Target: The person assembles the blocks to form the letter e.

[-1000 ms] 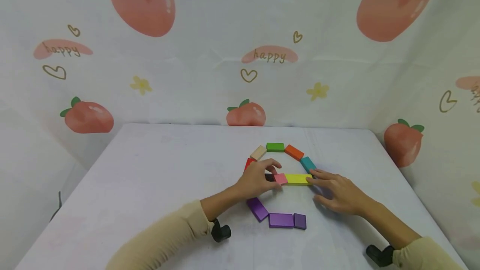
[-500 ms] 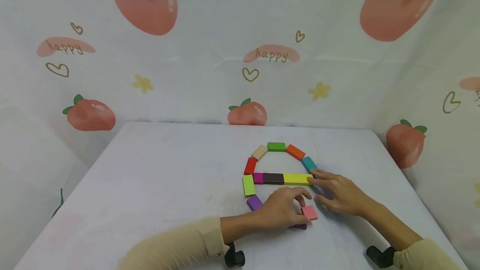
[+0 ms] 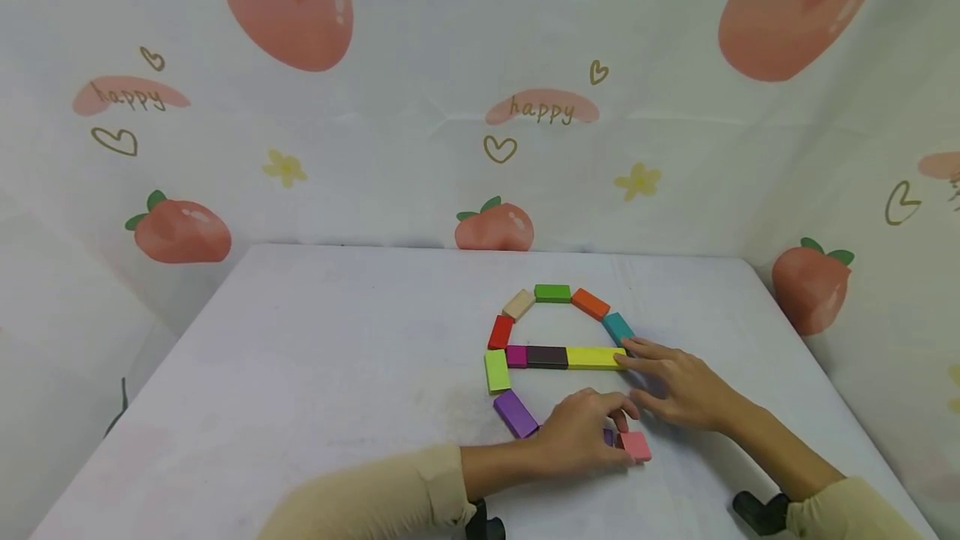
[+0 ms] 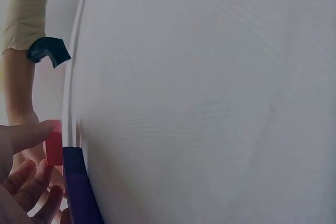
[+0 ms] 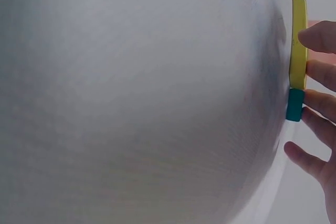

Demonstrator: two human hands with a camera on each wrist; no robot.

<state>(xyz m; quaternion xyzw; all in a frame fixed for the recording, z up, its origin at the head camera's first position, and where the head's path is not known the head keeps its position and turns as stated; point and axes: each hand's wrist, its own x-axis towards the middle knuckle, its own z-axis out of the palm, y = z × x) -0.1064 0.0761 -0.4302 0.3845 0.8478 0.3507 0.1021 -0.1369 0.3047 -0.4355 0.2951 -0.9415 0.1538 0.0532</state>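
Between thumb and fingers my left hand [image 3: 581, 433] pinches a small pink block [image 3: 636, 447]. In the left wrist view this pink block [image 4: 54, 148] is beside the end of the purple blocks [image 4: 84, 198]. The hand covers most of the lower purple row in the head view; a sliver of the small dark purple block [image 3: 609, 437] shows. My right hand [image 3: 678, 386] has its fingers spread, fingertips on the yellow block [image 3: 594, 358] and at the teal block [image 3: 617, 328]. In the right wrist view, fingertips touch both the yellow block [image 5: 298, 51] and the teal block [image 5: 295, 104].
An arch of red [image 3: 501, 332], beige [image 3: 519, 304], green [image 3: 552, 294] and orange [image 3: 590, 303] blocks curves above a row with magenta [image 3: 517, 357] and black [image 3: 547, 357] blocks. Lime [image 3: 497, 372] and purple [image 3: 515, 414] blocks continue down the left. All lie on a white table [image 3: 337, 357].
My left hand has carried the pink block from over the black block down and right to the end of the lower purple row. The right hand has stayed in place.
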